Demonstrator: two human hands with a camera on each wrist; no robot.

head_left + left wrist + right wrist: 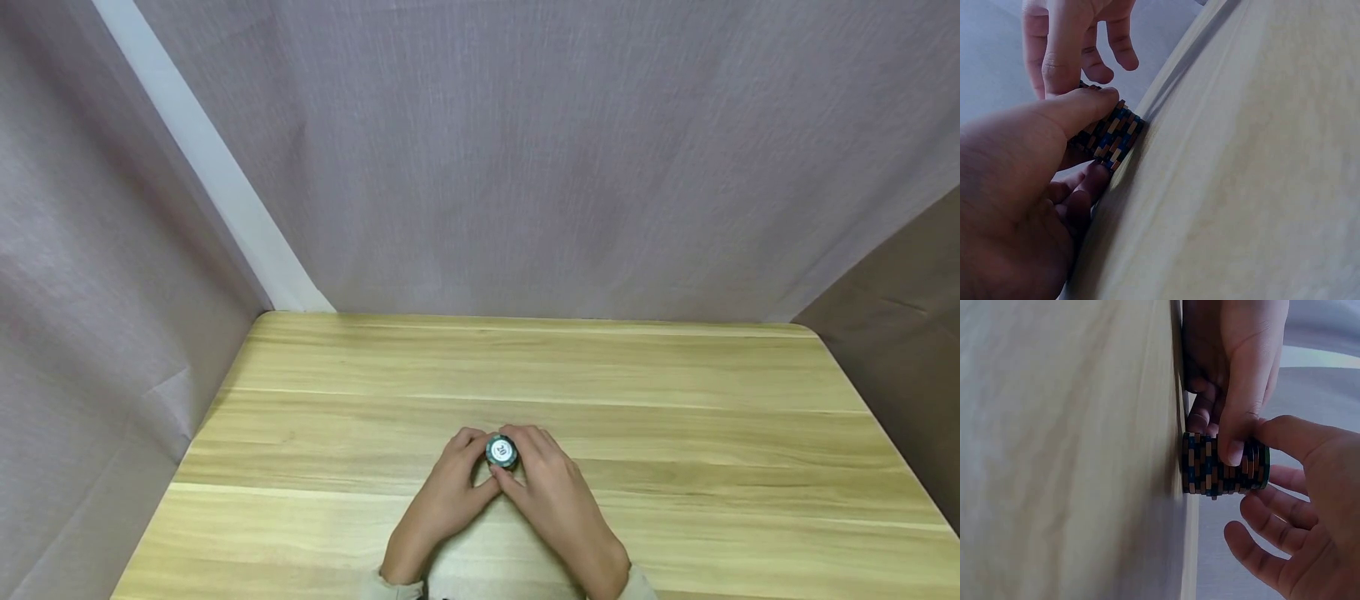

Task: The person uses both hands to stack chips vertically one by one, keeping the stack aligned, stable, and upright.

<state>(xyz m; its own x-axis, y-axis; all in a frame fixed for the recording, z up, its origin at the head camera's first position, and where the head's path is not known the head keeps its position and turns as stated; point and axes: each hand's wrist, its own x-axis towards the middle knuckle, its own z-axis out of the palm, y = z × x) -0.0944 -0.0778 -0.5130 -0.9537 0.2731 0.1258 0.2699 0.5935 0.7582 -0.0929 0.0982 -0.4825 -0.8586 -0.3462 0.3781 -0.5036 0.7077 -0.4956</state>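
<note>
A round stack of poker chips [501, 451] stands upright on the table, its top chip green with a white centre marked 20. My left hand [448, 492] holds the stack from the left side, thumb and fingers on opposite sides of it. In the left wrist view, the left thumb lies across the striped edges of the chips [1113, 139]. My right hand [553, 485] pinches the upper end of the stack between thumb and fingers. In the right wrist view, its other fingers [1266, 528] spread beside the chips [1200, 464]. The far side of the stack is partly hidden.
The wood-grain table [675, 392] extends around both hands. Grey curtains [525, 158] hang behind it and at the left, with a pale strip [217, 158] between them. A darker brown cloth [900, 333] hangs at the right edge.
</note>
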